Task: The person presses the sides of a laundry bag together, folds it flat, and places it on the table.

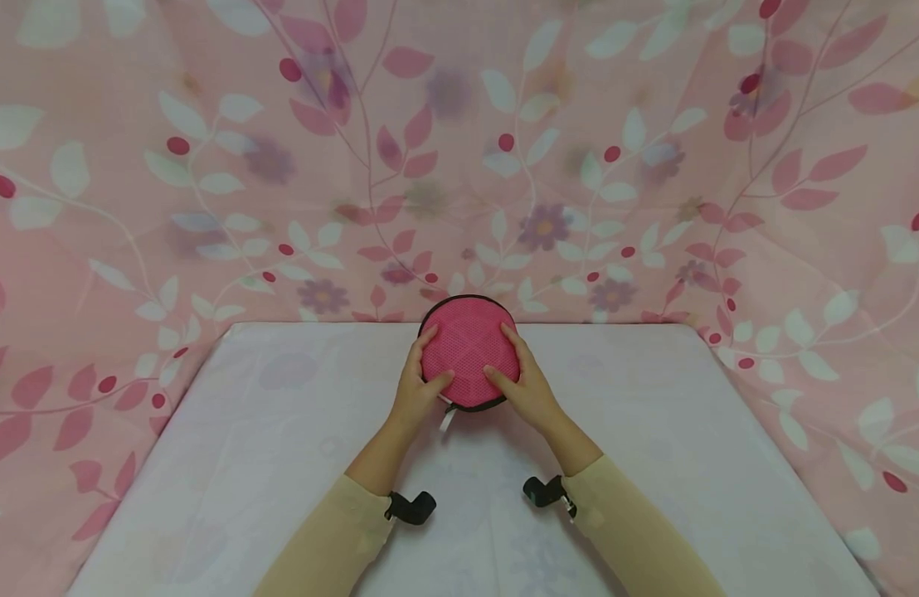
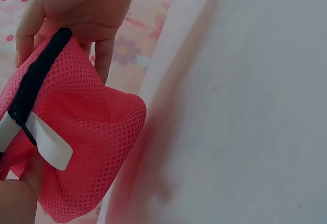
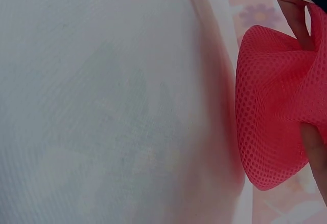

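A round pink mesh bag [image 1: 470, 348] with black edging is held up above the far part of the table. My left hand [image 1: 415, 396] grips its left side, thumb on the front face. On the opposite side my right hand [image 1: 532, 390] holds it the same way, thumb pressed to the mesh. A short white fabric tab [image 2: 53, 144] hangs beside the black trim [image 2: 38, 78] in the left wrist view. Seen from the right wrist, the mesh underside [image 3: 271, 106] sags and folds between the hands. The bag's far side is hidden.
A white cloth with faint prints covers the table [image 1: 280, 464]. Behind it and at both sides hangs a pink floral curtain [image 1: 459, 149]. Small black cameras [image 1: 413, 507] sit at the cuffs of both beige sleeves [image 1: 325, 539].
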A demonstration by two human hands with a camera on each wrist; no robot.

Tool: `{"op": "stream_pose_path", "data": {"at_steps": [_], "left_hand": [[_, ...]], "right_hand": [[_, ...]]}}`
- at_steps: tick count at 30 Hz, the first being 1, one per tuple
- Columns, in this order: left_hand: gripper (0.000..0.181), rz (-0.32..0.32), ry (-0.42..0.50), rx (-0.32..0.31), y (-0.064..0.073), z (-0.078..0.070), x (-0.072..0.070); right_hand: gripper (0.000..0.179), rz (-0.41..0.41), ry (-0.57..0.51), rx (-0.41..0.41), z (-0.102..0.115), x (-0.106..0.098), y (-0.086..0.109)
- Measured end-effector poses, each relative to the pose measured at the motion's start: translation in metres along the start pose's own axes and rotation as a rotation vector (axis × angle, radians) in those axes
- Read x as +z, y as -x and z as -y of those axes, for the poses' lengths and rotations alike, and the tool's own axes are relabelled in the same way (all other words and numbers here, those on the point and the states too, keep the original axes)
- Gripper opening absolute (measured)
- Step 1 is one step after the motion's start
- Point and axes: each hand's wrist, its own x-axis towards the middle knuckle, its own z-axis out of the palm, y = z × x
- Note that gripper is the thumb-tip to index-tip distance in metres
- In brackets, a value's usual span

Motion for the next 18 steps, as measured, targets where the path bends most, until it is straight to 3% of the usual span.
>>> {"op": "stream_pose_path", "data": {"at_steps": [6, 18], "left_hand": [[0.073, -0.015, -0.004, -0.009, 0.0014, -0.0011, 0.0008], [0.074, -0.013, 0.007, -0.008, 0.0025, 0.0001, 0.0016]], "right_hand": [[0.074, 0.008, 0.01, -0.016, 0.0007, -0.0001, 0.0009], [0.074, 0.043, -0.1, -0.029, -0.0014, 0.0007, 0.0]]}}
